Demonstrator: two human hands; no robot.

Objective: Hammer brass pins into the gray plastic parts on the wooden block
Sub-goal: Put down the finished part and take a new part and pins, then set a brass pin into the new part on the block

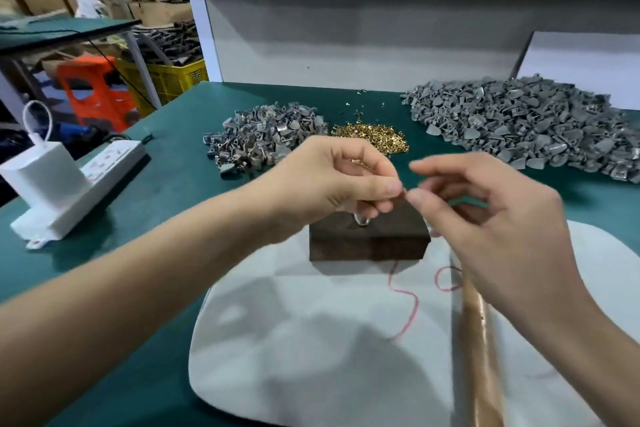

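- Pinching a tiny piece, judged to be a brass pin point(404, 191) though too small and blurred to confirm, between thumb and index fingers point(389, 186) of the left hand point(332, 180), just above the wooden block point(370, 243).
- Reaching in with the right hand point(495, 218), fingers point(450, 172) loosely spread, thumb tip just beside that pinch, gripping nothing visible.
- On top of the block, under the left hand: one gray plastic part point(360, 218), no pin visibly seated.
- Beneath the block: a white pad point(311, 340); on it, near the block's right front corner, a hammer handle point(479, 340), ungripped, head hidden.
- Behind the block on the green tabletop point(180, 163): a heap of brass pins point(370, 137), a small gray pile point(266, 142) behind-left, a large gray pile point(530, 128) behind-right.
- Step in hand, by judgement: readying one pin for seating.
- Next, probably: standing the pin upright in the part, steadying it with the left fingers, then taking up the hammer with the right hand.
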